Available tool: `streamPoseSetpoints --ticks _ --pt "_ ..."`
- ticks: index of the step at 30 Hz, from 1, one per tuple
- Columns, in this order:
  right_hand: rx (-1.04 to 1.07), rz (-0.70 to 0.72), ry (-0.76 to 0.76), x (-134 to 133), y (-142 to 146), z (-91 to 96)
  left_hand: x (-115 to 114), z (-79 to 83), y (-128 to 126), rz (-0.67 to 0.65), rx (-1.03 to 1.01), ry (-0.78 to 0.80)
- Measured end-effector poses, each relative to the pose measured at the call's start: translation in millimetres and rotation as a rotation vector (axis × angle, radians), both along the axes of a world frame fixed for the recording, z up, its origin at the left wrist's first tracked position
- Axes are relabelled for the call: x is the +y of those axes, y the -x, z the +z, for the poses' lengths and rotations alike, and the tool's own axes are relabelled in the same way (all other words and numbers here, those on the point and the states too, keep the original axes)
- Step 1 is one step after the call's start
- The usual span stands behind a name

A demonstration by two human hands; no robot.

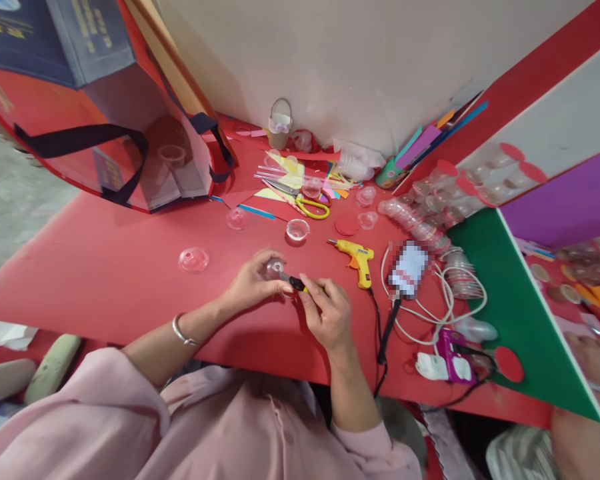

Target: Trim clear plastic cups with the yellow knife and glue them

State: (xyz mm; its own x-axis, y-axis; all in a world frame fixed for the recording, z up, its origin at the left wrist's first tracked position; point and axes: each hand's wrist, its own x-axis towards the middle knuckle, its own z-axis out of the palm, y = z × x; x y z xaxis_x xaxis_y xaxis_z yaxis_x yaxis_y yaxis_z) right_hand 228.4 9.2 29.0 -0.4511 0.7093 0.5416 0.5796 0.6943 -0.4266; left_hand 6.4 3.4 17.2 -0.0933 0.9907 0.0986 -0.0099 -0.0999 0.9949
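Clear plastic piece (274,268) sits pinched in the left hand (254,283), above the worktop's (130,247) near middle, with a black-and-yellow tool (296,284) gripped in the right hand (329,310) pointing at it. Should that thin, curved plastic flex or turn, I reckon the tip, if sharp, could skid into the left thumb.

A pale wall (330,60) rises behind a red tabletop (100,267); a red band (540,57) slants across the upper right. Grey floor (15,180) shows at left, under soft, even light.
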Motion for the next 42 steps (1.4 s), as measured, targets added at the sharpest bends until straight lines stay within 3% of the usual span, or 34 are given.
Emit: streamPoseSetpoints --ticks 5,13,26,36,42 --pt "-0.019 -0.019 -0.021 0.4 -0.1 -1.6 0.6 1.5 1.4 0.005 0.093 -0.071" --pt "0.01 -0.002 -0.005 -0.1 -0.4 0.3 -1.7 3.5 -0.6 0.011 -0.01 0.058" --pt "0.002 -0.013 0.014 -0.5 0.5 -1.5 -0.6 3.0 1.5 0.021 0.133 -0.061" --pt "-0.023 -0.03 -0.011 -0.4 -0.3 0.9 -2.5 2.3 -1.1 -0.008 0.004 0.067" --pt "-0.006 -0.014 0.002 -0.1 0.5 0.1 -1.7 3.8 1.1 0.0 0.083 0.017"
